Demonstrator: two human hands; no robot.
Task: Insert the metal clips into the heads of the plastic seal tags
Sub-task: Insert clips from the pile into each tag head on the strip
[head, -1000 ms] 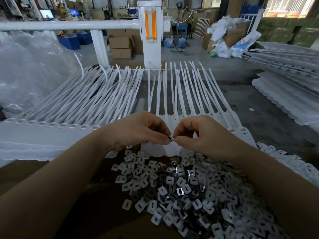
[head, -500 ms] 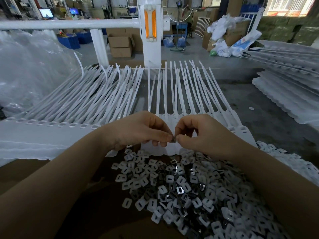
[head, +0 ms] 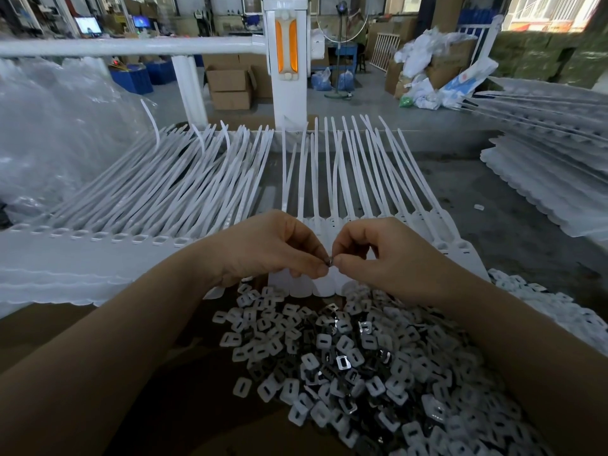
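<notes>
While both hands (head: 273,248) (head: 385,255) pinch 1 metal clip (head: 329,261), loose clips (head: 355,363) lie below.

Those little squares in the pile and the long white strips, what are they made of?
The little squares look mixed: many seem matte white plastic, while some look like thin metal, because they glint like mirrors. The long white strips look like smooth, bendy plastic; a few curl upward at their tips. The tiny piece pinched between both hands looks like shiny metal, though it's too small to be sure.
</notes>
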